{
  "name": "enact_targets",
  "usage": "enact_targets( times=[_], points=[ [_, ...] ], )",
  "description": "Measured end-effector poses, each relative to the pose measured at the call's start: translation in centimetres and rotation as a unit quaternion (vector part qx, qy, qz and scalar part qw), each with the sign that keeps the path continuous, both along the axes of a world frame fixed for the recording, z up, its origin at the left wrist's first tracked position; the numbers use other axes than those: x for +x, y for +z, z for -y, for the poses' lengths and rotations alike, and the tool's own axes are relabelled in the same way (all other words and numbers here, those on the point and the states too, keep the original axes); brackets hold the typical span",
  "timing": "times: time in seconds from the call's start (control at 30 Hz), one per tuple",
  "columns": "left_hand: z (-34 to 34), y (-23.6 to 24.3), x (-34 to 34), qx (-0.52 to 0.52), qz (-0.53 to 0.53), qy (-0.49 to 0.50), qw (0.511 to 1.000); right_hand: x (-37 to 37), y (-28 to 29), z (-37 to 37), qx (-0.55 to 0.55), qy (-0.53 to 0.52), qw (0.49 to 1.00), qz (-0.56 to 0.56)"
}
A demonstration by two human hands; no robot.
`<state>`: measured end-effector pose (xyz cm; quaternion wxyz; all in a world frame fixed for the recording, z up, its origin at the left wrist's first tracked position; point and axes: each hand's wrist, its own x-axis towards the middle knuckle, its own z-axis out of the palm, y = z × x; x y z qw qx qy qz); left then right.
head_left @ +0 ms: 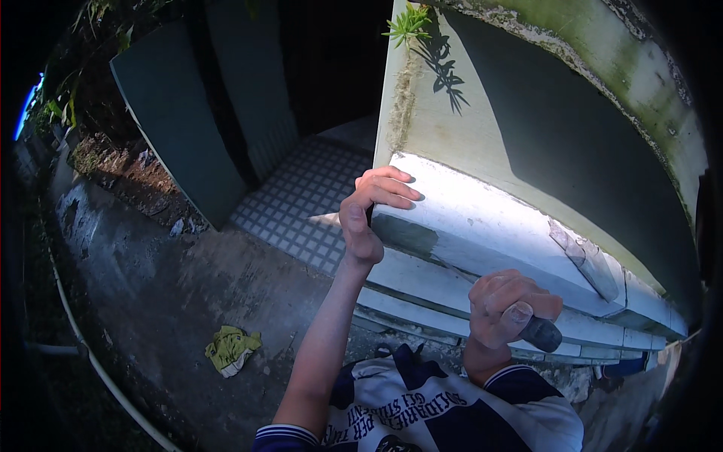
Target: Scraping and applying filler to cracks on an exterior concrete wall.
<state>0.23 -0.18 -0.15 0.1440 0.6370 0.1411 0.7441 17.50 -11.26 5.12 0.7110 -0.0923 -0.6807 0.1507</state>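
Note:
My left hand rests at the near-left corner of a white ledge, its fingers stretched over the top and nothing held in them. To the right and lower, my right hand is closed around the dark, rounded handle of a hand tool. A thin, narrow blade reaches left from that fist toward the ledge's front face; its exact kind cannot be made out. Close to the blade, a grey-green patch marks the front face by the corner.
A flat greyish piece lies along the ledge farther right. Above rises a pale wall with a small green plant. Stepped white courses run below. Left are a tiled floor, a door panel, a yellow-green cloth and a pipe.

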Motion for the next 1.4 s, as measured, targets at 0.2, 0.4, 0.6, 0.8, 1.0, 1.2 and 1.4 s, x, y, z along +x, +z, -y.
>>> enact_targets(
  times=[0.2,0.4,0.6,0.8,1.0,1.2,1.4],
  points=[
    [1.2,-0.8,0.2,-0.016,0.012,-0.014,1.0,-1.0,-3.6,0.8,-0.064,0.002,0.998,0.006],
    [0.6,0.0,-0.3,-0.006,0.001,-0.011,1.0,0.4,0.4,0.6,0.105,0.061,0.992,-0.024],
    [0.6,-0.1,-0.3,-0.004,-0.013,-0.001,1.0,-0.9,-0.8,0.6,-0.038,0.023,0.999,0.0],
    [0.7,-0.1,-0.2,-0.006,-0.01,-0.004,1.0,-1.2,-1.4,-1.4,-0.027,-0.08,0.992,0.095],
    [0.7,0.4,0.2,-0.004,-0.007,-0.019,1.0,-0.2,0.1,0.8,-0.044,0.023,0.999,0.004],
    [0.5,-0.3,-0.3,-0.008,-0.014,-0.01,1.0,-0.9,0.0,0.3,-0.016,0.013,1.0,0.006],
    [0.8,-0.2,-0.4,-0.01,-0.018,-0.001,1.0,-0.3,-0.1,0.7,0.036,0.046,0.998,0.009]
  ],
)
